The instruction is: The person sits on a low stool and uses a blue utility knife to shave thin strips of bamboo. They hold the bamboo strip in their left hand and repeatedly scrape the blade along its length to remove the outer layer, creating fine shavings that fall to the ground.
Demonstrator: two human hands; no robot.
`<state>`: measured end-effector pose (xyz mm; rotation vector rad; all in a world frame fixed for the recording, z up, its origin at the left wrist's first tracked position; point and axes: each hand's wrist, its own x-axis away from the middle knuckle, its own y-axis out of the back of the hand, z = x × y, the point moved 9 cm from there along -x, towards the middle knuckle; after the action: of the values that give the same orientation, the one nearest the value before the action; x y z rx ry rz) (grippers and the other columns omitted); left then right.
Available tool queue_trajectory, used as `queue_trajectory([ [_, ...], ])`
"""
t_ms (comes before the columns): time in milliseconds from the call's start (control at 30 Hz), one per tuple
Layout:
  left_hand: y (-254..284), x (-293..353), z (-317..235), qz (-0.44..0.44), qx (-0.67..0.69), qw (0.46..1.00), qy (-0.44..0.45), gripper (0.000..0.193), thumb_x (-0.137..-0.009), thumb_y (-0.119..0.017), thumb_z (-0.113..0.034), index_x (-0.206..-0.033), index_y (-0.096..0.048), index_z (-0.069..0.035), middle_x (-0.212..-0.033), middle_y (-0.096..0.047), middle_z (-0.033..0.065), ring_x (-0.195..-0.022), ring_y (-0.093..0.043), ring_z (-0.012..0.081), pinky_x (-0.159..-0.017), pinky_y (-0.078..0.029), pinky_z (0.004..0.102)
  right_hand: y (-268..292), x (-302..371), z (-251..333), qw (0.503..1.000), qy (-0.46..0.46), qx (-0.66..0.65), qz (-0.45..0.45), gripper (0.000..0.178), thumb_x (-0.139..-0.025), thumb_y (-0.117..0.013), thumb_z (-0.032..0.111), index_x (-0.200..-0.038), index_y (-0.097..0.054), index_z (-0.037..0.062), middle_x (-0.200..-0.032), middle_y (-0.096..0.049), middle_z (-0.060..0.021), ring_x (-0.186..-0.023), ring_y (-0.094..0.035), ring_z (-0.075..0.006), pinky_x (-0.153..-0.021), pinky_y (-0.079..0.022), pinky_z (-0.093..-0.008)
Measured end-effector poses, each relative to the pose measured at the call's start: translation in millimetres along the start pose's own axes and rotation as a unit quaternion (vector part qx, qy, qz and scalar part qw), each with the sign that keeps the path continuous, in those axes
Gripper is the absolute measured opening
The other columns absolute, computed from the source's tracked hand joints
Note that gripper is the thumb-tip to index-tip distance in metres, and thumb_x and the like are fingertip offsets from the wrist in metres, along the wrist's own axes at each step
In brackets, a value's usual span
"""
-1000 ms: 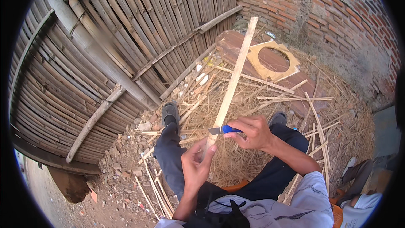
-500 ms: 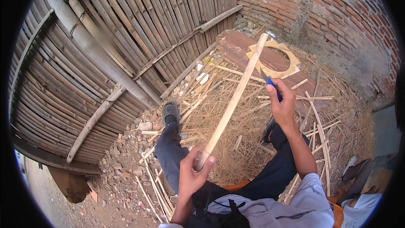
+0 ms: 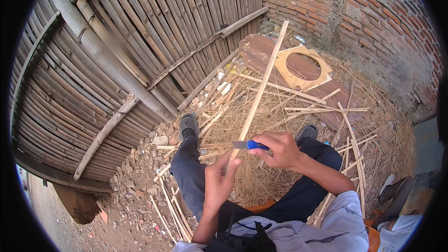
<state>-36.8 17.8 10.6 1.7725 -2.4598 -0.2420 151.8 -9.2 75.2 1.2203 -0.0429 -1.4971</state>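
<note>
Dirt ground (image 3: pixel 135 191), stone rubble (image 3: pixel 161 140), bamboo shavings (image 3: pixel 261 182), scattered bamboo strips (image 3: pixel 326 109)

Quick count: two hands (image 3: pixel 219 182) (image 3: pixel 280 149), one long bamboo strip (image 3: pixel 261 86), one blue-handled knife (image 3: pixel 249 145), two shoes (image 3: pixel 188 123) (image 3: pixel 308 132), one board with a round hole (image 3: pixel 303 65).

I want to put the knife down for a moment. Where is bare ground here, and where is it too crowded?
Bare dirt lies at lower left, between the bamboo fence and the person's left leg, though stony. The brown board has a bare end left of the plywood cutout. Crowded: the pile of bamboo shavings ahead of both hands, left and right, with the knife.
</note>
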Motion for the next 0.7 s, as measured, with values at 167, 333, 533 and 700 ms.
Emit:
queue_trajectory([
  [167,-5.2,-2.5,-12.9,-0.014,-0.032,0.999,-0.032,0.027,-0.110,-0.071,-0.020,-0.124,-0.076,0.002,-0.074,-0.052,-0.0090,-0.066,-0.037,0.0014,-0.054,-0.028,0.0255,-12.8,3.6,7.5,1.000,0.019,0.014,0.013,0.030,-0.091,-0.087,0.025,-0.107,-0.076,0.0011,-0.083,-0.075,-0.0107,-0.065,-0.075,-0.0269,-0.056,-0.057,-0.0368],
  [333,-4.9,-6.8,-15.9,-0.031,-0.070,0.997,-0.030,0.025,-0.110,-0.071,-0.022,-0.113,-0.077,0.002,-0.069,-0.049,-0.0073,-0.065,-0.036,0.0025,-0.053,-0.027,0.0277,-10.3,-3.9,4.5,1.000,0.019,0.021,0.009,0.031,-0.090,-0.087,0.026,-0.106,-0.077,0.0013,-0.084,-0.076,-0.0099,-0.065,-0.074,-0.0269,-0.055,-0.058,-0.0362],
  [533,-4.7,-5.5,-9.9,-0.011,-0.086,0.996,-0.023,0.039,-0.109,-0.070,-0.021,-0.144,-0.070,-0.004,-0.065,-0.048,0.0029,-0.063,-0.040,0.0068,-0.055,-0.037,0.0318,-4.1,-3.4,6.0,0.999,0.024,0.046,-0.013,0.029,-0.093,-0.085,0.027,-0.104,-0.078,0.0011,-0.084,-0.077,-0.0114,-0.065,-0.075,-0.0252,-0.057,-0.058,-0.0353],
  [700,-0.8,13.7,18.2,0.002,-0.068,0.998,0.010,0.038,-0.109,-0.070,-0.021,-0.143,-0.071,-0.004,-0.068,-0.054,0.0001,-0.064,-0.041,0.0036,-0.053,-0.036,0.0282,51.4,-11.9,-65.8,0.980,-0.106,0.106,-0.127,0.030,-0.103,-0.076,0.034,-0.110,-0.080,0.0049,-0.077,-0.075,-0.0119,-0.059,-0.070,-0.0178,-0.055,-0.054,-0.0338],
])
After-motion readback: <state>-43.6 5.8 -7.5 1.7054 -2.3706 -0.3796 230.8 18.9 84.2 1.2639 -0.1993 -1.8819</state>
